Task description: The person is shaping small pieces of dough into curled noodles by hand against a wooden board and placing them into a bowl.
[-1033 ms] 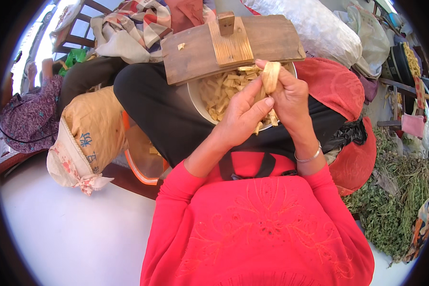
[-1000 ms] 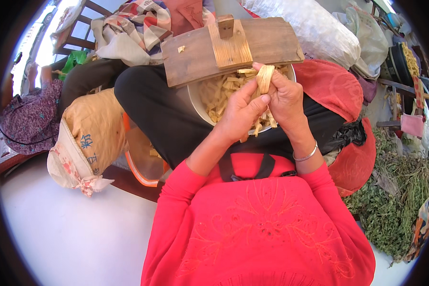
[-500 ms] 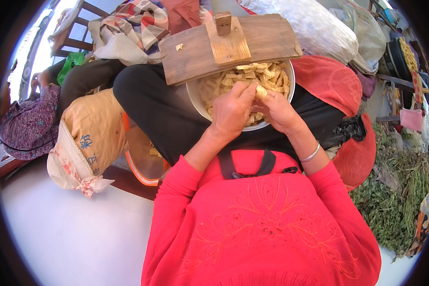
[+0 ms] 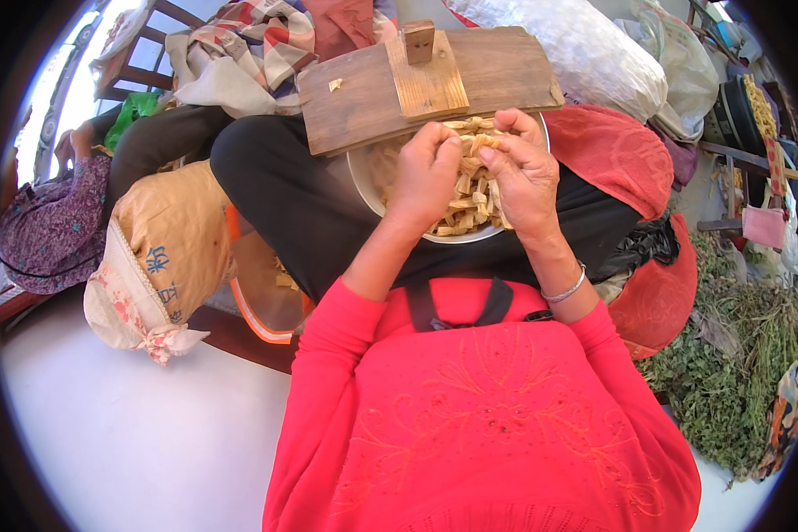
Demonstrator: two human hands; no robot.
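A pale yellow strip (image 4: 480, 143), looking like tofu skin, stretches between my two hands above a metal bowl (image 4: 361, 184) in my lap. My left hand (image 4: 426, 173) is closed, thumb against curled fingers, at the strip's left end. The thumb and forefinger of my right hand (image 4: 528, 177) pinch its other end, while the other fingers are raised. Many knotted yellow pieces (image 4: 470, 208) fill the bowl, partly hidden by my hands. Across its far rim lies a wooden board (image 4: 514, 71) with a block fixed on it and one small yellow scrap on top.
At left stand a tan sack (image 4: 173, 230) and an orange-rimmed container (image 4: 266, 297). Another person's sleeve (image 4: 62, 230) is at far left. Red cloth (image 4: 612, 160) lies right of the bowl, with dried green plants (image 4: 727, 381) beyond. White sacks (image 4: 585, 53) lie behind.
My hands have moved apart from being pressed together over the bowl. The right hand has turned upward with raised fingers, and the yellow strip now shows between them.
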